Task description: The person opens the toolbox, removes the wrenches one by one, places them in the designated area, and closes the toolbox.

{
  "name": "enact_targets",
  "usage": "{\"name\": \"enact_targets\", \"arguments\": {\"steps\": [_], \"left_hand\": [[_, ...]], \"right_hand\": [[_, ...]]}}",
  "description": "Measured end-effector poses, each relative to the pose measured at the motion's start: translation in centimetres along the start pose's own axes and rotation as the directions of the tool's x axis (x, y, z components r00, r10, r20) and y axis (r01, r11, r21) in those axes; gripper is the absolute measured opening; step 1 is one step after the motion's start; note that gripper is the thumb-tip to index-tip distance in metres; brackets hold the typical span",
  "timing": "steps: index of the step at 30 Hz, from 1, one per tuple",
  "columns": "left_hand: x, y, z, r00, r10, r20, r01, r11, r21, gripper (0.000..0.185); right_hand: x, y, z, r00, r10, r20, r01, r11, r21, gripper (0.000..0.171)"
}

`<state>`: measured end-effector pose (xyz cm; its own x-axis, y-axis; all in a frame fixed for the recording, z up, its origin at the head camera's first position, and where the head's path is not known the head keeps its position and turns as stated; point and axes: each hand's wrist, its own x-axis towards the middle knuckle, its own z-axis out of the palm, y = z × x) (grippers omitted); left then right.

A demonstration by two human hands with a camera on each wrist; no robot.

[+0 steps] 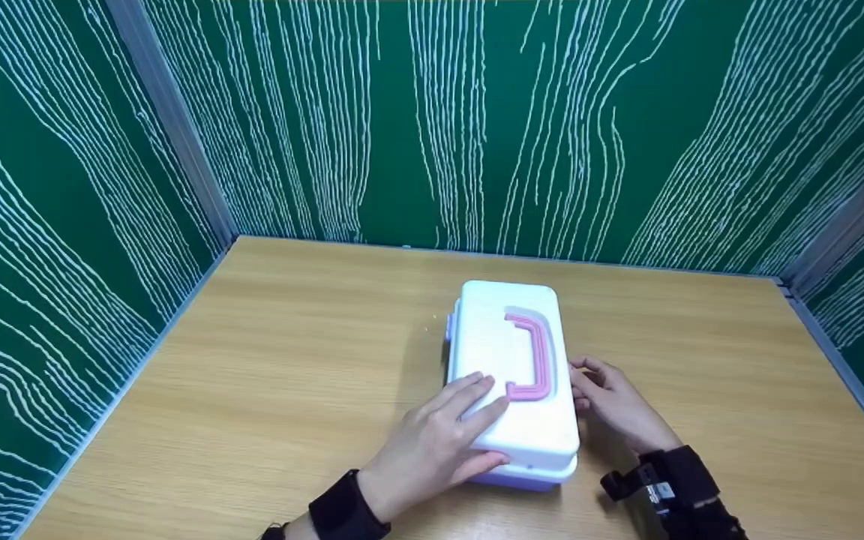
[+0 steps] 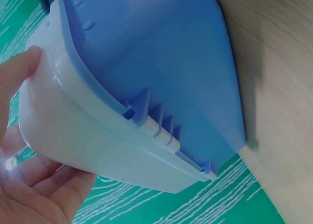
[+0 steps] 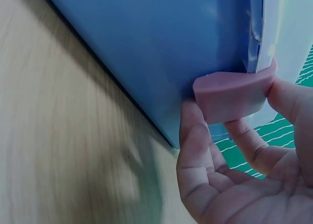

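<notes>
The box (image 1: 513, 375) has a white lid, a pink handle (image 1: 531, 355) and a blue base; it stands closed on the table (image 1: 252, 390). My left hand (image 1: 432, 442) lies flat on the lid. My right hand (image 1: 612, 401) pinches its pink latch (image 3: 234, 94).

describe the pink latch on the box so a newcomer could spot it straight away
On the wooden table sits a white-lidded box with a blue base. On its right side, the right hand pinches the pink latch. Unlike the pink handle lying on the lid, it is a short tab on the side wall.
</notes>
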<state>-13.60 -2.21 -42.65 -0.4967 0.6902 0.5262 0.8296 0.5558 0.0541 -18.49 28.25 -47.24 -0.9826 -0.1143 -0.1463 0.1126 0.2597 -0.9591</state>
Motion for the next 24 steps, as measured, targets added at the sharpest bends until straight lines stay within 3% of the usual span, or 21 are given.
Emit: {"name": "enact_targets", "arguments": {"steps": [6, 16, 24], "left_hand": [[0.0, 0.0, 0.0, 1.000, -0.011, 0.018, 0.011, 1.000, -0.010, 0.064], [0.0, 0.1, -0.1, 0.999, -0.026, 0.046, 0.027, 0.999, -0.020, 0.065], [-0.1, 0.0, 0.0, 0.999, -0.028, 0.042, 0.029, 0.999, -0.017, 0.065]], "right_hand": [[-0.1, -0.4, -0.1, 0.997, -0.017, -0.075, 0.012, 0.998, -0.062, 0.048], [-0.2, -0.7, -0.6, 0.997, 0.007, -0.083, -0.014, 0.996, -0.087, 0.048], [-0.3, -1.3, -1.0, 0.995, 0.034, -0.094, -0.042, 0.996, -0.078, 0.065]]}}
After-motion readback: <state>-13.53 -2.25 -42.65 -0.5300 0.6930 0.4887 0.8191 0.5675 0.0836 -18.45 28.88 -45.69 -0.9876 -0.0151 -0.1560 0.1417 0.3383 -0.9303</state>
